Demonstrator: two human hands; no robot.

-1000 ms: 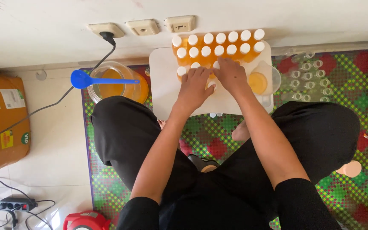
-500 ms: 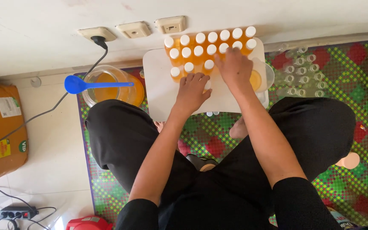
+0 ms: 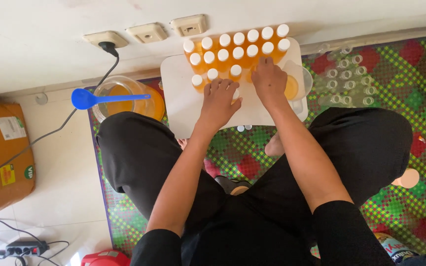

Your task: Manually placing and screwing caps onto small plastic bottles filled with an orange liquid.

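Observation:
Several small bottles (image 3: 237, 51) of orange liquid with white caps stand in rows at the far side of a white board (image 3: 183, 98) on the floor. My left hand (image 3: 219, 102) lies on the board's middle, its fingers curled over one capped bottle (image 3: 235, 93) just in front of the rows. My right hand (image 3: 270, 81) reaches the right end of the nearest row and closes on a bottle that it mostly hides. My crossed legs in black trousers fill the foreground.
A clear jug of orange liquid (image 3: 141, 101) with a blue ladle (image 3: 86, 98) stands left of the board. A cup of orange liquid (image 3: 294, 87) sits by my right hand. Empty clear bottles (image 3: 348, 81) lie on the patterned mat. A cardboard box (image 3: 1, 157), a plugged cable and a power strip are at left.
My hands, together on one bottle a second ago, have parted. The right hand moved up to the rows; the left stayed lower on the board. The camera view shifted slightly.

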